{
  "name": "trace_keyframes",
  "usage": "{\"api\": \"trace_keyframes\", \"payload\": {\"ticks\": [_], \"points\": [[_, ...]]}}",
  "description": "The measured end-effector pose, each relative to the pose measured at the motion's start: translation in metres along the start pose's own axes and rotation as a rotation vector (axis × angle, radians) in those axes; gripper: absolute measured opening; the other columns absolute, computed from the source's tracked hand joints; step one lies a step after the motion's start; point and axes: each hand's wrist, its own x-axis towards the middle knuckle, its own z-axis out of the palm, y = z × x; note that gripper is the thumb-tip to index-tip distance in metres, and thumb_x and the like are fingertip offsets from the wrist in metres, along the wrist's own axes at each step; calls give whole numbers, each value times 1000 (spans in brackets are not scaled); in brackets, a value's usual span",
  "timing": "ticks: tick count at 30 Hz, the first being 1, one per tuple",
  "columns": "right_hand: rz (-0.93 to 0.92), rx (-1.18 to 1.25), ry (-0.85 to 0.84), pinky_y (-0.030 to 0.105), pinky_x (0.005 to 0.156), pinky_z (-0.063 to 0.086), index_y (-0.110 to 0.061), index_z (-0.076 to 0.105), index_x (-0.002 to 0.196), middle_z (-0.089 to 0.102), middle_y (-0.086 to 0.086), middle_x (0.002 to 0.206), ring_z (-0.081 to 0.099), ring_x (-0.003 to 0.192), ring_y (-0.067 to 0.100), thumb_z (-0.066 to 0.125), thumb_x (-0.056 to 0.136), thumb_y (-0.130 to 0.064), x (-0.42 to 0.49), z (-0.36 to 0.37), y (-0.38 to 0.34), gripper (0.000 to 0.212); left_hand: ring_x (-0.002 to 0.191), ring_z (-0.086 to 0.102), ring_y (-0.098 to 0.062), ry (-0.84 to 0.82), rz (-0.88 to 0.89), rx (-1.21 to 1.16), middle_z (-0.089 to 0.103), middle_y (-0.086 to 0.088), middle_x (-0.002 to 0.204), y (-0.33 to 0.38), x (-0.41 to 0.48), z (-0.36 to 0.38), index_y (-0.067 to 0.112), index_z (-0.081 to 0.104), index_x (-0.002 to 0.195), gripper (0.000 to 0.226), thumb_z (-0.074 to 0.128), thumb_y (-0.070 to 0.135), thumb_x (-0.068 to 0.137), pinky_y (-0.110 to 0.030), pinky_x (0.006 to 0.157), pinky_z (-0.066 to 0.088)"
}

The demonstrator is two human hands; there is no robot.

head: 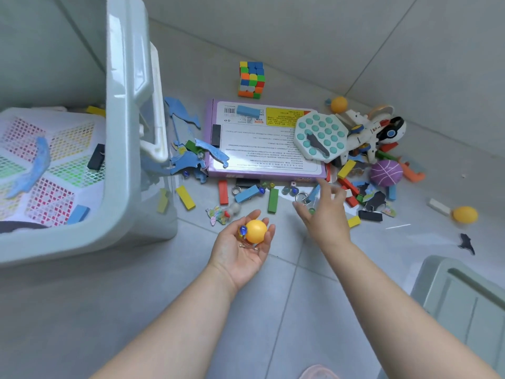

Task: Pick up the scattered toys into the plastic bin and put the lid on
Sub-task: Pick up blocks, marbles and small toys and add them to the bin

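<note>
While palm-up, left hand (240, 250) (yellow ball (255, 231))

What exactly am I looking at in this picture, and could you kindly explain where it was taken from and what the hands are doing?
There is no machine here. A person wears a wide-angle camera on the head, so this single picture looks down along both bare arms at a tiled floor. The left hand, palm up, cups a yellow ball with a blue marble beside it. The right hand reaches, fingers spread, toward the scattered toys. On the floor lie a purple box, a colour cube, a bubble-pop toy, a white toy robot, coloured blocks and more balls. The plastic bin stands on the left with some toys already inside. Its lid lies at the lower right.
</note>
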Motion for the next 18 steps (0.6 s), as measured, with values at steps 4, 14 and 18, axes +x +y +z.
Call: {"api": "trace_keyframes", "payload": {"ticks": [4, 14, 18], "points": [[-122, -246, 25, 35, 62, 41, -10, 46, 122, 43, 17, 121, 54, 100, 37, 52, 88, -33, 7, 29, 6, 41, 75, 64, -30, 5, 45, 3, 64, -15, 89, 1, 0, -1, 5, 71, 84, 24, 52, 17, 90, -36, 64, 57], [-175, -186, 52, 41, 62, 43, -2, 51, 110, 52, 20, 107, 56, 82, 41, 42, 94, -15, 16, 30, 21, 22, 85, 60, -34, 0, 67, 15, 61, -16, 94, -2, 5, 2, 8, 66, 94, 30, 45, 30, 94, -47, 67, 55], [-168, 421, 262, 9, 66, 34, -5, 55, 99, 54, 5, 95, 51, 85, 16, 50, 89, -12, -16, 10, -16, 13, 80, 62, -34, 16, 36, 16, 62, -16, 90, -7, 5, 3, 8, 64, 89, 30, 45, 32, 93, -49, 63, 54]]}}
